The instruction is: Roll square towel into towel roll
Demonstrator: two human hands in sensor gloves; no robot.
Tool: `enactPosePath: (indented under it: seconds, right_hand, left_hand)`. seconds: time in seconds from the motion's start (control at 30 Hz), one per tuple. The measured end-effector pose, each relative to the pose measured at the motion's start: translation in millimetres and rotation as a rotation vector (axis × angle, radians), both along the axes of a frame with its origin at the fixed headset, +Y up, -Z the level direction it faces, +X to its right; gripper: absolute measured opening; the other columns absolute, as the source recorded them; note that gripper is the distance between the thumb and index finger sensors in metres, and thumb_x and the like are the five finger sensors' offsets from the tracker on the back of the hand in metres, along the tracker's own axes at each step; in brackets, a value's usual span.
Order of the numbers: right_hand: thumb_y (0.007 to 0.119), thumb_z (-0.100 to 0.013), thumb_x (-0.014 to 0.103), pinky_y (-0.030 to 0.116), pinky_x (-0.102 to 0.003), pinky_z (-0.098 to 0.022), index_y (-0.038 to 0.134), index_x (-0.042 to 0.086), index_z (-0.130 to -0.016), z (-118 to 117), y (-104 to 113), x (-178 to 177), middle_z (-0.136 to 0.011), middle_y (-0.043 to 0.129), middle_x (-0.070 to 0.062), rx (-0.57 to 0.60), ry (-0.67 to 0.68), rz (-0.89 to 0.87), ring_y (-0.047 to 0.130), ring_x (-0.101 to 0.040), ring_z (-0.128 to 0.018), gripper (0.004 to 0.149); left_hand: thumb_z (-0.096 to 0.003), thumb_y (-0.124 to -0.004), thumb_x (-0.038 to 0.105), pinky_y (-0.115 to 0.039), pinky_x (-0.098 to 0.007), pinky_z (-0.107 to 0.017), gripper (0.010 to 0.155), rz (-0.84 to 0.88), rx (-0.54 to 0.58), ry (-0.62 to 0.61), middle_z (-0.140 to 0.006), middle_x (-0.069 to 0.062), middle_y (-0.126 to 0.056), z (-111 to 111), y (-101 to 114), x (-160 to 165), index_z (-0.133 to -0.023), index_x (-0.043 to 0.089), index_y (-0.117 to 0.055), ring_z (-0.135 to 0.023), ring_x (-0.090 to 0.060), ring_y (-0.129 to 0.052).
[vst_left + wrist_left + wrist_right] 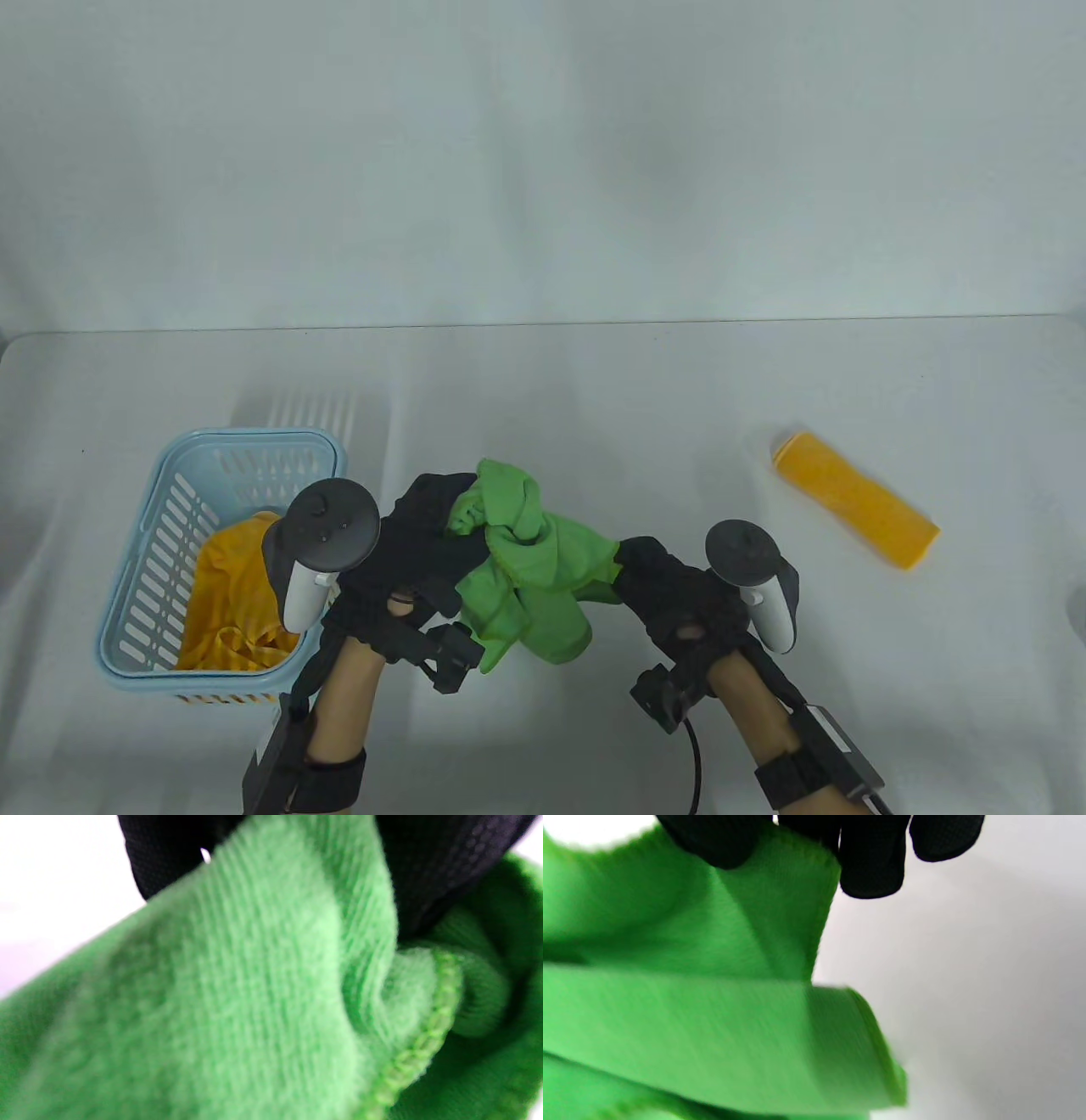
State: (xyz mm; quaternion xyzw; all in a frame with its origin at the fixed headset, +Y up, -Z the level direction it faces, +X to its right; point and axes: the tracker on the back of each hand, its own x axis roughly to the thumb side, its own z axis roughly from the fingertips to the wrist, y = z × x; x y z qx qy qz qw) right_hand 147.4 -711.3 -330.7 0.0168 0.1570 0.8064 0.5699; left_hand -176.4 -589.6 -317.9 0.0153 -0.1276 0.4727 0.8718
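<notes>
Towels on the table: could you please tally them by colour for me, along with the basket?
Green towels: 1, the crumpled green towel held by both hands, left hand and right hand.
Orange towels: 2, the rolled orange towel and the loose orange towel in the basket.
Blue baskets: 1, the basket.
Total: 4

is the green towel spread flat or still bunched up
Bunched up. The green towel hangs crumpled in loose folds between the left hand and right hand, not rolled.
</notes>
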Motion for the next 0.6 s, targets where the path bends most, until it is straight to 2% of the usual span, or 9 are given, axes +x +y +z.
enactPosePath:
  seconds: [0.1, 0.4, 0.6]
  right_hand:
    - [0.076, -0.040, 0.034, 0.071, -0.053, -0.060, 0.063, 0.041, -0.080, 1, 8, 8, -0.069, 0.089, 0.008, 0.033, -0.070, -0.026, 0.093, -0.024, -0.067, 0.042]
    - [0.079, -0.039, 0.033, 0.070, -0.054, -0.059, 0.071, 0.036, -0.078, 8, 31, 25, -0.065, 0.090, 0.003, 0.154, -0.210, 0.016, 0.092, -0.025, -0.061, 0.041]
    - [0.080, -0.038, 0.033, 0.070, -0.054, -0.059, 0.073, 0.034, -0.078, 17, 51, 26, -0.064, 0.090, 0.002, 0.258, -0.269, 0.030, 0.092, -0.025, -0.059, 0.040]
  left_hand:
    - [-0.0355, -0.090, 0.042, -0.078, -0.048, -0.061, 0.053, -0.020, -0.018, 0.029, -0.074, 0.008, -0.079, -3, -5, -2, -0.086, 0.031, -0.079, -0.058, -0.014, -0.094]
    - [-0.0356, -0.090, 0.041, -0.077, -0.049, -0.062, 0.053, -0.131, -0.119, 0.046, -0.075, 0.007, -0.078, -16, -31, 4, -0.087, 0.031, -0.079, -0.059, -0.016, -0.093]
    - [-0.0357, -0.090, 0.040, -0.075, -0.050, -0.063, 0.054, -0.264, -0.197, 0.047, -0.079, 0.006, -0.076, -25, -57, 12, -0.088, 0.032, -0.078, -0.063, -0.017, -0.093]
